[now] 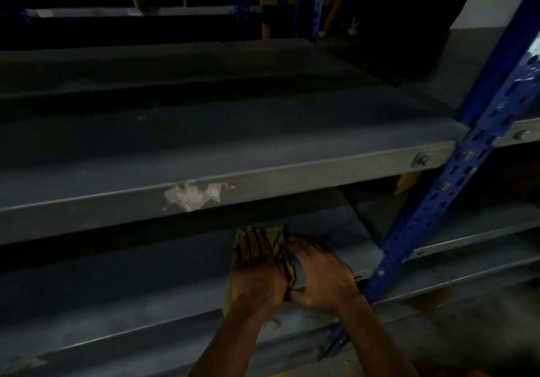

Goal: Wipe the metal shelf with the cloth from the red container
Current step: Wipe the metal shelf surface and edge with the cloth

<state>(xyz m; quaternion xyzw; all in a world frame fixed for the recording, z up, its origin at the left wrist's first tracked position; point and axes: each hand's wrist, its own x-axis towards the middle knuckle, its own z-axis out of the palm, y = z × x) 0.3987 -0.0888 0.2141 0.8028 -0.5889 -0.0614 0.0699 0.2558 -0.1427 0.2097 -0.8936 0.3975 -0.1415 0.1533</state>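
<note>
A yellow-green cloth (276, 238) lies on the lower grey metal shelf (117, 292), just under the front lip of the shelf above. My left hand (254, 264) presses flat on the cloth with straight fingers and covers most of it. My right hand (320, 271) lies beside it on the right, its fingers stretched out over the shelf to the cloth's right edge. The bases of both hands touch. Part of the cloth also shows to the left of my left wrist.
An upper grey shelf (204, 145) with a torn pale sticker patch (193, 197) on its front lip overhangs the hands. A blue perforated upright (438, 204) stands close on the right. A sliver of something red (523, 373) shows at the bottom right corner. The back is dark.
</note>
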